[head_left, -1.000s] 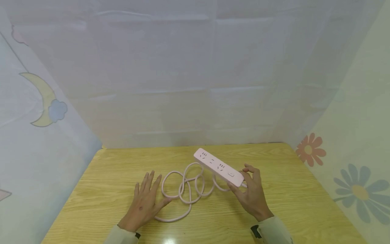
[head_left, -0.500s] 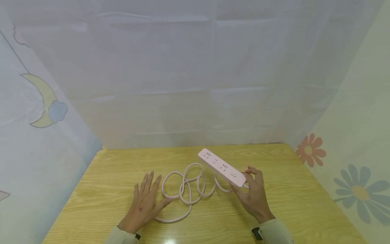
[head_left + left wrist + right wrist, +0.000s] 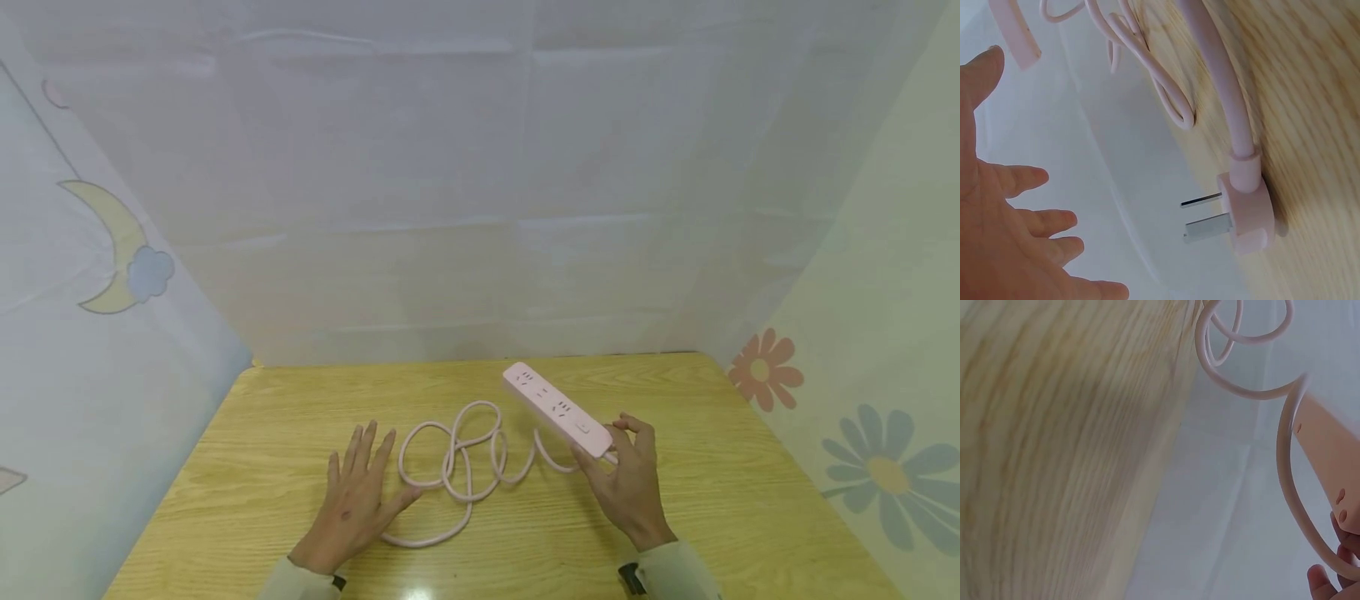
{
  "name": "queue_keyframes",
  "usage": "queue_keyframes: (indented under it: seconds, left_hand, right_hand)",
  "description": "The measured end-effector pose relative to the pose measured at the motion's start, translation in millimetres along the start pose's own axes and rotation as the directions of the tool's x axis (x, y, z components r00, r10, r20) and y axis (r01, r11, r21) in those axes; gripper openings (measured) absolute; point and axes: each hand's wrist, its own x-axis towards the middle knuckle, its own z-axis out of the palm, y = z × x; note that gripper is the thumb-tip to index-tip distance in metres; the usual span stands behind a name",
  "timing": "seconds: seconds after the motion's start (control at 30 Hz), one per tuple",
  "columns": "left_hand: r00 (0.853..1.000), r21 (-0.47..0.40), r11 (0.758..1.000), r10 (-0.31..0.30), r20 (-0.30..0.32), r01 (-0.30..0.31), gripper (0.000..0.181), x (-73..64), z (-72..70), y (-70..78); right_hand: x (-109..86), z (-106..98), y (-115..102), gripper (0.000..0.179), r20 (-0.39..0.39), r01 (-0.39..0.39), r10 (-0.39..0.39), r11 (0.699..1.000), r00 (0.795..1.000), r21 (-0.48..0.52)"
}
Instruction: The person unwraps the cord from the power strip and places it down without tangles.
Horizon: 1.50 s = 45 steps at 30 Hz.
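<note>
My right hand (image 3: 628, 487) grips the near end of a pink power strip (image 3: 555, 408), thumb on one side and fingers on the other. The strip is held at a slant above the table, sockets and switch facing up; its underside (image 3: 1329, 462) shows in the right wrist view. From the held end its pink cord (image 3: 459, 475) runs down and lies in loose loops between the hands. My left hand (image 3: 352, 500) hovers with fingers spread beside the loops, holding nothing. In the left wrist view, the plug (image 3: 1249, 215) lies on the table with its metal prongs exposed, apart from that hand.
A wood-grain table (image 3: 247, 433) stretches under both hands. Behind it rises a pale sheet (image 3: 420, 208). Printed side sheets flank it, with a moon (image 3: 112, 242) on the left and a red flower (image 3: 761, 368) on the right.
My right hand has shifted the power strip slightly to the right. The cord near it has been drawn a little rightward too. The left hand has stayed nearly still.
</note>
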Motion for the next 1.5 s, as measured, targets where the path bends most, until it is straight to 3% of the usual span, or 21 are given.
queue_keyframes:
  seconds: [0.53,0.9,1.5]
  left_hand:
    - [1.000,0.005,1.000,0.011,-0.012,-0.011,0.085,-0.7,-1.6,0.7]
    - [1.000,0.002,1.000,0.020,-0.019,-0.020,0.085,-0.7,-1.2,0.9]
    - [0.999,-0.017,1.000,0.024,-0.021,-0.024,0.083,-1.6,-1.1,1.3]
  right_hand:
    - [-4.3,1,4,0.037,-0.033,-0.065,0.062,0.994,0.998,-0.083]
    - [-7.2,1,8,0.041,-0.009,-0.110,0.110,0.984,0.994,-0.140]
    - [-8.5,1,18,0.043,0.056,-0.269,0.283,0.946,0.958,-0.178]
